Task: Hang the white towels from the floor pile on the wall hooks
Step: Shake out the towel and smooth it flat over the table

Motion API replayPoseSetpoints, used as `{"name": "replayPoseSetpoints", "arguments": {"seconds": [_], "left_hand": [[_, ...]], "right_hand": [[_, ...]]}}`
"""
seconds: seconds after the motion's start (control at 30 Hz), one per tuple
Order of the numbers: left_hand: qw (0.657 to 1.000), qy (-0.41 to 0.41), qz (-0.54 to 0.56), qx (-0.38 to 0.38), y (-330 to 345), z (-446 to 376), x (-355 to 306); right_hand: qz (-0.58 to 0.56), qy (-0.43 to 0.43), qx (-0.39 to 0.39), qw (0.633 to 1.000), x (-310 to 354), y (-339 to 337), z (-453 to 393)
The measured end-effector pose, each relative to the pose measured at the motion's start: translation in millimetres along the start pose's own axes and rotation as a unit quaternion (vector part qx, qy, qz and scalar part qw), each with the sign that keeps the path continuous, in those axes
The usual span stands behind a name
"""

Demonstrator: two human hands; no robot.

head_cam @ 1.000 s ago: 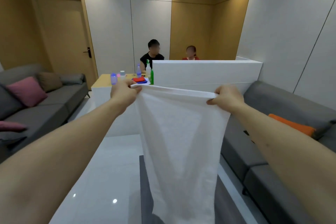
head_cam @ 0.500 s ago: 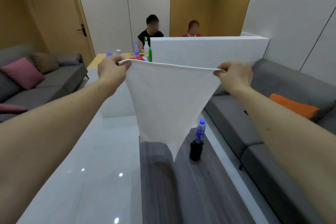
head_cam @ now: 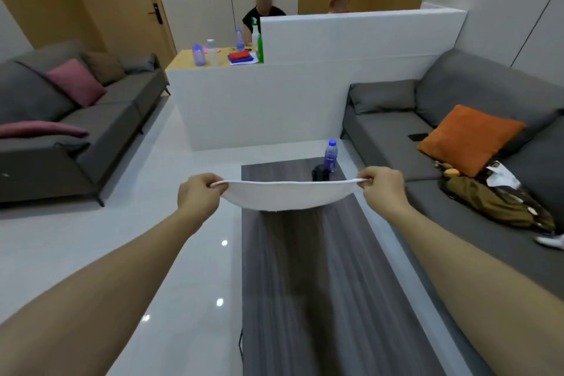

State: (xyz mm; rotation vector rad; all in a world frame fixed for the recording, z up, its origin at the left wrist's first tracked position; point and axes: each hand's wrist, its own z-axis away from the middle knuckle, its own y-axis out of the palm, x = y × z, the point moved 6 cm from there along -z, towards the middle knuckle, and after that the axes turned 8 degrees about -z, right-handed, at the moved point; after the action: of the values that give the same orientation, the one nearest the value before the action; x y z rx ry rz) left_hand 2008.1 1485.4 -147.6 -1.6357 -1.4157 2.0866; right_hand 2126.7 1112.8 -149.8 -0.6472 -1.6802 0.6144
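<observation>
Both forearms reach forward from the bottom corners of the frame, straight and level, meeting the towel [head_cam: 287, 196] at centre. A second ago the towel hung long from the raised hands and hid the worktop; now the hands have dropped and the cloth billows up into a shallow, near-flat arc, so it looks like a downward snap to shake it out. That suggests the towel is being straightened before hanging, and no wall hook shows anywhere in view, so the hanging itself is not yet begun.

The left hand [head_cam: 200, 194] sits at centre left, its fingers curled tight over one top corner. The right hand [head_cam: 383, 188] at centre right pinches the other corner the same way. The edge between them is pulled taut.

Below and beyond runs the dark wood-grain worktop [head_cam: 305, 284]; at its far end stands a water bottle [head_cam: 330, 156]. Further off, right of centre, a grey sofa [head_cam: 393, 134] carries an orange cushion [head_cam: 468, 137].
</observation>
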Motion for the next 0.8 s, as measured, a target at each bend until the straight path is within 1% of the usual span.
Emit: {"name": "replayPoseSetpoints", "arguments": {"seconds": [0.13, 0.23, 0.37, 0.5, 0.67, 0.8], "left_hand": [[0.998, -0.011, -0.034, 0.059, 33, 70, 43], [0.992, -0.016, -0.054, 0.116, 57, 121, 80], [0.975, -0.035, -0.085, 0.200, 81, 193, 145], [0.958, -0.056, -0.114, 0.257, 94, 257, 200], [0.954, -0.056, -0.118, 0.271, 108, 285, 224], [0.955, -0.064, -0.122, 0.263, 123, 265, 218]], "right_hand": [[0.012, 0.067, 0.030, 0.997, -51, 10, 85], [0.048, 0.112, 0.061, 0.991, -87, 19, 153], [0.098, 0.174, 0.130, 0.971, -127, 32, 251], [0.127, 0.213, 0.195, 0.949, -154, 45, 329], [0.136, 0.242, 0.200, 0.940, -173, 55, 365], [0.113, 0.248, 0.189, 0.943, -184, 61, 346]]}}
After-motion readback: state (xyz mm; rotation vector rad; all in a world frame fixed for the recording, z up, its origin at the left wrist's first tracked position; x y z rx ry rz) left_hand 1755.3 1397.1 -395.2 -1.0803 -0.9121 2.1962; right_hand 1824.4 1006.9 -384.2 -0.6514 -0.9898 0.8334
